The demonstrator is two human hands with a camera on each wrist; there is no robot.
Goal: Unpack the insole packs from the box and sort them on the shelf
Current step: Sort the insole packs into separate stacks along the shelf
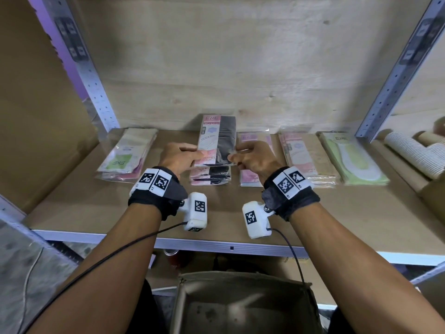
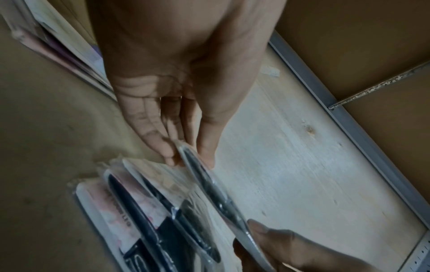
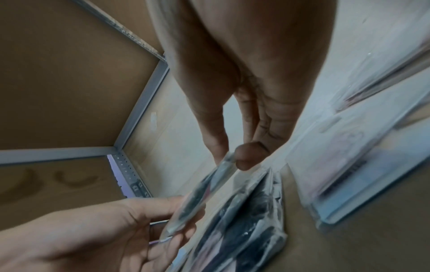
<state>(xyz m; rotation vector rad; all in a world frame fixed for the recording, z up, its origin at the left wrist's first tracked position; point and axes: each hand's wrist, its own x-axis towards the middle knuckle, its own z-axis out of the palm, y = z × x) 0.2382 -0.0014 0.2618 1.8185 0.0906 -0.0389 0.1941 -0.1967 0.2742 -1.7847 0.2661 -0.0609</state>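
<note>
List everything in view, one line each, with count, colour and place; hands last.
held insole pack: one, black and pink, above the black stack
black stack: several packs, black and pink, shelf centre
mixed pile: several, green, beige and pink, shelf left
pink stack: several, right of the black stack
beige stack: several, further right
green stack: several, rightmost
shelf: one, brown board
box: one, brown, below the shelf
left hand: pinches the held pack's left edge
right hand: pinches its right edge

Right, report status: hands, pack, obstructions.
Left hand and right hand pinch the black pack by its sides. Pack above the black stack on the shelf. Nothing in between.
</note>
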